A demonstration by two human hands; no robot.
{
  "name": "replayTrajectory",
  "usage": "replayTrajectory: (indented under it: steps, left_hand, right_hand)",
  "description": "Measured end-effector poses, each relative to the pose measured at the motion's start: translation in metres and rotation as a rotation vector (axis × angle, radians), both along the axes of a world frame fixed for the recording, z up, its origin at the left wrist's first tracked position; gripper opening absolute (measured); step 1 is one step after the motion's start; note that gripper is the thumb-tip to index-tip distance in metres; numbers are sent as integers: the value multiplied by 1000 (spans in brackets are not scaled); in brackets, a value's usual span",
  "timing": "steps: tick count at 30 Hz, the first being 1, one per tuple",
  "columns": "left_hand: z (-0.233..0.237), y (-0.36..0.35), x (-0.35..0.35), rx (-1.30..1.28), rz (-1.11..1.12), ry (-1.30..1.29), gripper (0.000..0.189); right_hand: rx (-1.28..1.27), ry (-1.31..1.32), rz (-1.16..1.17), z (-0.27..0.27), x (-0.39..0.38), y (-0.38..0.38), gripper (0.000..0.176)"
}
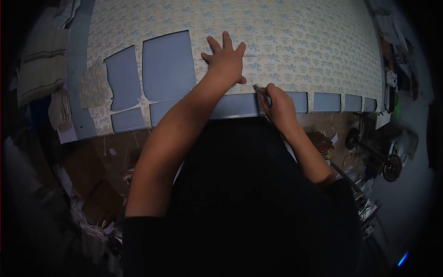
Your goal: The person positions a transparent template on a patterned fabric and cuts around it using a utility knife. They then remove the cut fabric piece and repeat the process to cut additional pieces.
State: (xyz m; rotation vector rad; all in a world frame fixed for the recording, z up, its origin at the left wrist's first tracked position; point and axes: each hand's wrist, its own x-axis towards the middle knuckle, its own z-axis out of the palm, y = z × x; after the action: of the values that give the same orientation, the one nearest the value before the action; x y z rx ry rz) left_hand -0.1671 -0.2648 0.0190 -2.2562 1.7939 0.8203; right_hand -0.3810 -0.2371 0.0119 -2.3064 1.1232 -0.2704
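A patterned sheet [295, 46], cream with small blue and tan motifs, covers the grey-blue table top [77, 92]. My left hand [226, 64] presses flat on it with spread fingers, across a thin dark straight slit [250, 56]. Closed around a slim cutter knife [258, 87], my right hand [279, 108] is at the sheet's near edge; the tool is mostly hidden by the fingers. To the left of my hands, large cut-out openings [168, 64] bare the table top. Smaller openings [327, 102] run along the near edge.
A loose patterned scrap [93, 85] lies at the sheet's left end. Cushion-like stacks [44, 69] stand beyond the table on the left. Cardboard [90, 166] and paper scraps litter the floor below. A wheeled metal item [392, 166] stands at right.
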Motion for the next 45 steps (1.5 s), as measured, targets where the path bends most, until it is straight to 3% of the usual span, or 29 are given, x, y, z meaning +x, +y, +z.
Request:
replayTrajectory:
  steps: [4,11,13,14,16,22,37,45]
  left_hand:
    - [0,0,-2,-11,-7,-21,111]
    - [1,1,-2,-11,-11,-39,111]
    - [2,1,-2,1,-11,-34,113]
    - [2,0,-2,1,-13,-37,113]
    - [2,0,-2,-2,-8,-45,114]
    - [1,4,0,-67,-13,-5,109]
    - [1,3,0,-63,-1,-4,110]
    - [1,0,-4,-23,5,-64,116]
  right_hand:
    - [-81,-266,-14,-32,-10,4,15]
    - [-78,-358,51,-30,-14,-11,14]
    - [92,-142,143,-9,-16,-30,15]
    - [92,-146,142,-6,-19,-39,15]
    - [36,-54,370,-3,-24,-59,16]
    - [29,-25,545,15,-20,-87,14]
    - [30,54,629,22,-10,-90,10]
    - [35,-42,621,5,-18,-92,9]
